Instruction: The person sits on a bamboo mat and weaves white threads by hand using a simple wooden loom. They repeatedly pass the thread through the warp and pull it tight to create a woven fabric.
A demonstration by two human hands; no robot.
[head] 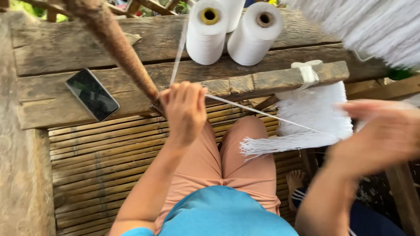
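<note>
My left hand point(184, 108) is closed around white thread at the lower end of a long brown wooden stick point(118, 46) that slants up to the left. A taut white thread point(262, 112) runs from this hand to my right hand point(385, 133), which is blurred and seems to pinch the thread's other end. Another strand point(178, 54) rises from my left hand toward two white thread cones point(234, 31) lying on the wooden planks. A hank of white threads point(306, 120) hangs from a wooden bar point(271, 81) between my hands.
A dark phone point(92, 94) lies on the plank at left. Below are bamboo slats point(96, 161), my knees in salmon shorts, and another person's foot point(295, 180). More white threads point(372, 26) hang at the top right.
</note>
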